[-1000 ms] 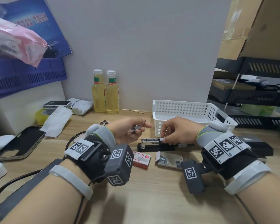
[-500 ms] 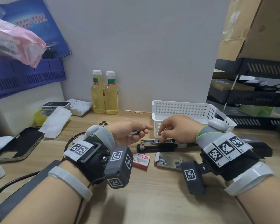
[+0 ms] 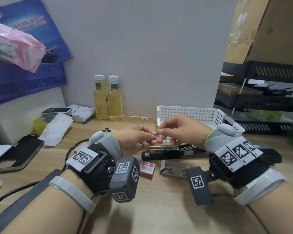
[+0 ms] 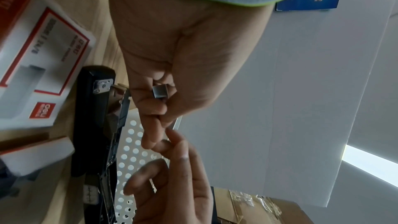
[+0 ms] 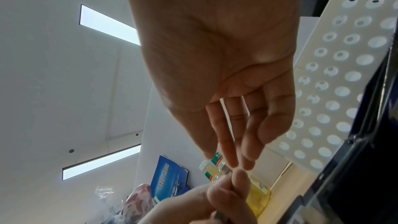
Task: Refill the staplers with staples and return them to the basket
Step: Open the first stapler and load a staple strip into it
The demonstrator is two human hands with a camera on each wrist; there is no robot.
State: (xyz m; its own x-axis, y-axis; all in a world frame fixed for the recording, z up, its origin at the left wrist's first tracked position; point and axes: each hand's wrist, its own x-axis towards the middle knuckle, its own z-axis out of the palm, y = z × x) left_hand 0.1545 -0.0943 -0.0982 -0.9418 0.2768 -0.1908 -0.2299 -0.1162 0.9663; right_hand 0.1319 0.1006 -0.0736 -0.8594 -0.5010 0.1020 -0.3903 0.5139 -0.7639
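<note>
My left hand (image 3: 149,140) is curled round a short silver staple strip (image 3: 153,133), held above the table; in the left wrist view the strip (image 4: 160,92) sits between thumb and bent fingers. The thumb and forefinger of my right hand (image 3: 159,131) meet the strip's far end and pinch it. From the right wrist view its fingers (image 5: 233,159) reach down to the left fingertips. Under both hands a black stapler (image 3: 166,152) lies on the desk with its top swung open. Behind it stands the white perforated basket (image 3: 200,114).
A red and white staple box (image 3: 146,168) and an open tray of staples (image 3: 172,169) lie in front of the stapler. Two yellow bottles (image 3: 107,100) stand at the wall. A phone (image 3: 15,156) and cables lie to the left, black shelves (image 3: 264,102) to the right.
My right hand has lifted off the open stapler and moved up and left to the staple strip in my left hand. The left hand has barely moved.
</note>
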